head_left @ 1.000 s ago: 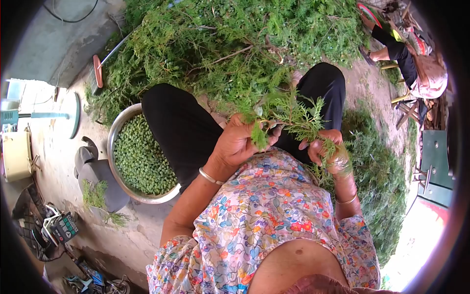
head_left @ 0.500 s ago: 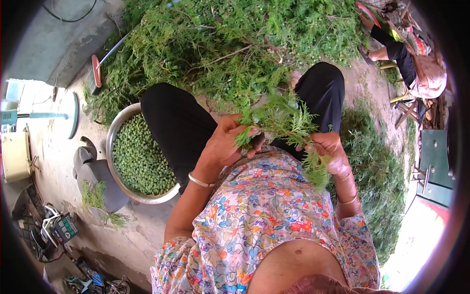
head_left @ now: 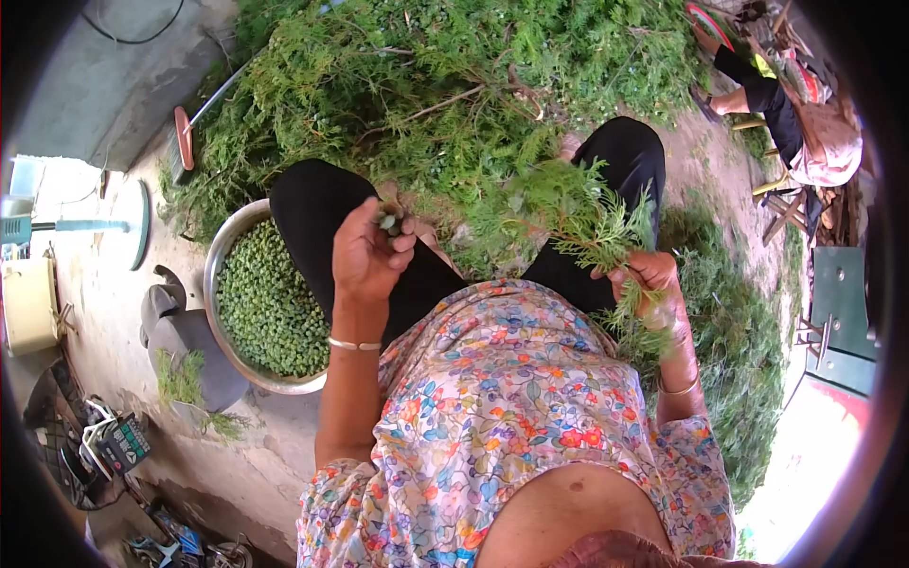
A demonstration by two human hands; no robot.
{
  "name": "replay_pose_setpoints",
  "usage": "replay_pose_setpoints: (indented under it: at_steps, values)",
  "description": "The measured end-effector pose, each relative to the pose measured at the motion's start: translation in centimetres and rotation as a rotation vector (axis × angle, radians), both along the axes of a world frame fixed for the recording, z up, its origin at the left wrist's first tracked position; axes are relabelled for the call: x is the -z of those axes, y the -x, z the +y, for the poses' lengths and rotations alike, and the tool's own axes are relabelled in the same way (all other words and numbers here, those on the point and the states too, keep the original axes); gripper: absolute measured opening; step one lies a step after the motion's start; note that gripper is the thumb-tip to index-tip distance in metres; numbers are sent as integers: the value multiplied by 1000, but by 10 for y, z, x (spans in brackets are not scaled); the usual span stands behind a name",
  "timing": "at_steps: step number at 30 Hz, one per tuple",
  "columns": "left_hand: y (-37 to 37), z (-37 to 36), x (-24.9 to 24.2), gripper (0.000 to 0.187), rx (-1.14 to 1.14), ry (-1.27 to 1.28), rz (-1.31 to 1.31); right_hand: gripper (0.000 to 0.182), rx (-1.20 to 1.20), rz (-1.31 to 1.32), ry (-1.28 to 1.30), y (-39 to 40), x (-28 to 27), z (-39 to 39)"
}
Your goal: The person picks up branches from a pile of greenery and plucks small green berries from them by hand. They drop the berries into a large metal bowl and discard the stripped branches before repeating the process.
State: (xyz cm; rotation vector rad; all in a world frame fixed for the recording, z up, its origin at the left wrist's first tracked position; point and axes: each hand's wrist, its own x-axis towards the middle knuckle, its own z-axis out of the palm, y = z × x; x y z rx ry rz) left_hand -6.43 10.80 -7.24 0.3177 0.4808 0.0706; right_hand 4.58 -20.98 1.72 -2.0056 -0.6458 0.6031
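Observation:
My left hand (head_left: 367, 254) is raised over my left knee, its fingers curled around a few small green seed cones (head_left: 389, 221). To its left stands a round metal basin (head_left: 212, 275), filled with many more green cones (head_left: 270, 308). My right hand (head_left: 648, 282) grips a leafy evergreen sprig (head_left: 592, 227) near my right knee. The sprig's flat, scaly foliage spreads up and to the left, and part of it hangs below the fingers.
A big heap of cut evergreen branches (head_left: 407, 85) lies in front of me, with more greenery (head_left: 729, 341) at my right. A grey stool-like object (head_left: 199, 350) stands beside the basin. Another person (head_left: 786, 123) sits at the upper right. A long-handled tool (head_left: 186, 138) rests at upper left.
My left hand has come away from the sprig and moved left toward the basin, with cones in its fingers. My right hand still holds the sprig, slightly farther right.

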Motion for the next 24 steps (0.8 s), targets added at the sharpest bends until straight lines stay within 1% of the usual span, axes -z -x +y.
replay_pose_setpoints:
  at_steps: [1, 2, 3, 4, 5, 6, 7, 8, 9, 10, 11, 12, 14, 15, 16, 18, 19, 21, 22, 24]
  values:
    - [1, -4, -11, 17, 0, 4, 3, 12, -16, 64, 98, -3, 3, -6]
    - [1, -10, -24, 18, -10, -149, -75, 12, -19, 66, 100, -2, 7, -6]
    - [0, -16, -36, 18, -19, -303, -154, 12, -32, -19, 56, -1, 11, -4]
    - [0, -22, -46, 18, -22, -302, -152, 13, -43, -104, 12, 0, 13, -2]
    - [-2, -28, -54, 15, 3, -472, -175, 13, -69, -195, 17, 0, 11, -1]
    - [-3, -32, -62, 14, 28, -642, -198, 13, -70, -195, 18, 0, 10, 0]
    - [-4, -34, -68, 19, 96, -881, -145, 10, -103, -183, 7, -1, 10, 2]
    - [-8, -40, -70, 19, 96, -880, -145, 8, -134, -171, -3, -2, 10, 4]
    - [-13, -47, -71, 20, 98, -1184, -149, 2, -93, -141, -43, 1, 14, 4]
    - [-18, -53, -71, 21, 99, -1487, -150, 2, -93, -140, -43, 2, 14, 5]
    - [-22, -54, -61, 14, 139, -1566, -124, 1, -119, -182, -3, 2, 13, 5]
    - [-23, -54, -56, 14, 139, -1566, -124, 1, -144, -224, 37, 2, 13, 6]
    - [-25, -53, -48, 10, 381, -1614, -120, 2, -125, -228, 28, 3, 13, 7]
    - [-24, -54, -40, 11, 336, -1559, -153, 3, -107, -232, 20, 3, 13, 8]
    - [-23, -55, -42, 11, 339, -1557, -156, 3, -103, -231, 22, 4, 12, 8]
    - [-20, -56, -48, 12, 384, -1164, 8, 3, -67, -162, -1, 6, 12, 9]
    - [-19, -57, -48, 12, 384, -1163, 10, 3, -68, -161, 0, 5, 14, 8]
    - [-17, -59, -46, 13, 247, -892, 62, 6, -92, -63, 17, 4, 19, 5]
    - [-17, -59, -45, 13, 245, -892, 63, 6, -93, -63, 16, 5, 22, 6]
    - [-20, -55, -41, 16, 44, -533, 95, 12, 25, 121, -140, 5, 26, 8]
